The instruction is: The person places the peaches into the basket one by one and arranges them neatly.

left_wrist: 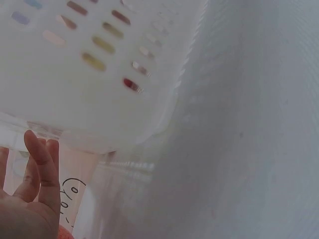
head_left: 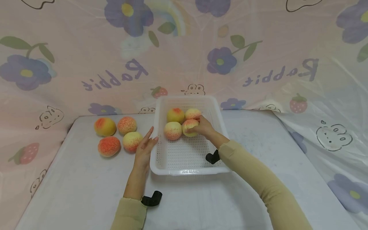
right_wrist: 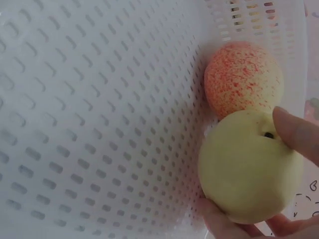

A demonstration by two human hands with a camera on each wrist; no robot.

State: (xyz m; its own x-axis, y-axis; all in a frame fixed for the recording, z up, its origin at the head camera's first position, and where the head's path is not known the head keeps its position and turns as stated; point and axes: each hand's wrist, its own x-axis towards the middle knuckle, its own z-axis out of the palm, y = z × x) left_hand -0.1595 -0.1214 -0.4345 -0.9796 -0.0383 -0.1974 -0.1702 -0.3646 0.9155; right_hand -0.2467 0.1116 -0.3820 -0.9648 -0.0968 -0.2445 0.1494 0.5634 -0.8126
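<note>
My right hand (head_left: 204, 127) holds a yellow and pink peach (head_left: 190, 130) inside a white perforated plastic basket (head_left: 172, 172). In the right wrist view the thumb and fingers curl round this pale yellow peach (right_wrist: 244, 174), beside a red-speckled peach (right_wrist: 244, 79). Three other peaches lie around it in the basket: a yellow-orange one (head_left: 175, 115), a pink-speckled one (head_left: 193, 113) and a pale one (head_left: 173, 131). Along the basket's left side stands my left hand (head_left: 145, 151), its fingers extended at the rim. Whether they press on it is hard to tell.
Left of the basket, several more peaches sit on the white-covered table (head_left: 86, 185): a yellow-orange one (head_left: 105, 127), a speckled one (head_left: 127, 125), a red one (head_left: 109, 147) and a yellow-red one (head_left: 132, 141). A patterned curtain (head_left: 178, 64) hangs behind.
</note>
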